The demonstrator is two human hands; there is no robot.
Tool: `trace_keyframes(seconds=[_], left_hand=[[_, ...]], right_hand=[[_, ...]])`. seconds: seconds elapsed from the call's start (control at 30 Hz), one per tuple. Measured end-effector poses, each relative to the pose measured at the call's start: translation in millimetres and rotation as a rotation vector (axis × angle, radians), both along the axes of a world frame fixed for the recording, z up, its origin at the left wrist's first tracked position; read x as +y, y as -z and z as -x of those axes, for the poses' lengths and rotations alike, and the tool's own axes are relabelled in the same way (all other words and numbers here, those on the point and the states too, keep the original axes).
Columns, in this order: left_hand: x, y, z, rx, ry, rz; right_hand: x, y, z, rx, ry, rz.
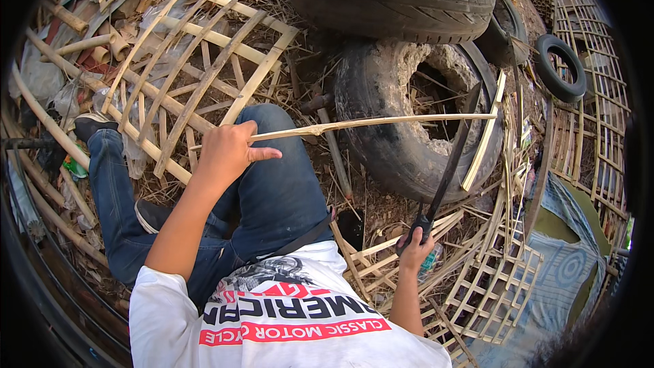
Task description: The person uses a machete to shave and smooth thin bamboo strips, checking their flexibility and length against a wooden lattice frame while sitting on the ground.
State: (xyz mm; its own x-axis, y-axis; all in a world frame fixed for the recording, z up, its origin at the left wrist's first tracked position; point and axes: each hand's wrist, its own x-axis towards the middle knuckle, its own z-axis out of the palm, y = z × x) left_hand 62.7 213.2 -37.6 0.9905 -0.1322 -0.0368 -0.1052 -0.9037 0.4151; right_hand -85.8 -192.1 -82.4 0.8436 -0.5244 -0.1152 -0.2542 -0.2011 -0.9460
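Left hand (231,150) is gripping a wooden strip (381,123), axis running rightward; right hand (413,251) is gripping a machete (450,163), visually crossing strip's far end.

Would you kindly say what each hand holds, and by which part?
Left hand: a bamboo strip, near one end. Right hand: a long knife, by its black handle.

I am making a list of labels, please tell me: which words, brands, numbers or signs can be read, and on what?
White shirt: large dark lettering and pale lettering on a red band, upside down; readable, but I do not copy it.
Green packet: any print is too small to read.
Machete: no lettering visible.
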Motion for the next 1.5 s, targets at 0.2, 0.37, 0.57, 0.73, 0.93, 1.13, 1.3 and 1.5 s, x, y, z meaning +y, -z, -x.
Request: trace_keyframes(seconds=[0.2,0.37,0.57,0.73,0.93,1.13,1.3,1.5], left_hand=[[-8,-9,-7,-0.006,0.046,0.042],[-11,-5,-18,-0.028,0.034,0.067],[-31,-24,-35,0.071,-0.034,0.185],[-36,-13,-42,0.194,-0.121,0.164],[-41,-3,-41,0.259,-0.106,0.088],[-62,17,-38,0.15,0.006,-0.019],[-83,24,-42,0.133,0.128,-0.059],[-108,43,-46,0.03,0.278,-0.023]], right_hand=[[-7,5,-7,0.091,0.005,-0.039],[6,7,-13,0.148,0.03,-0.137],[16,5,-10,0.115,-0.055,-0.322],[34,1,-4,0.022,-0.015,-0.458],[26,-11,-9,0.066,-0.133,-0.646],[39,-21,-12,0.032,-0.215,-0.608],[46,-33,-23,0.107,-0.237,-0.473],[48,-34,-31,0.13,-0.286,-0.419]])
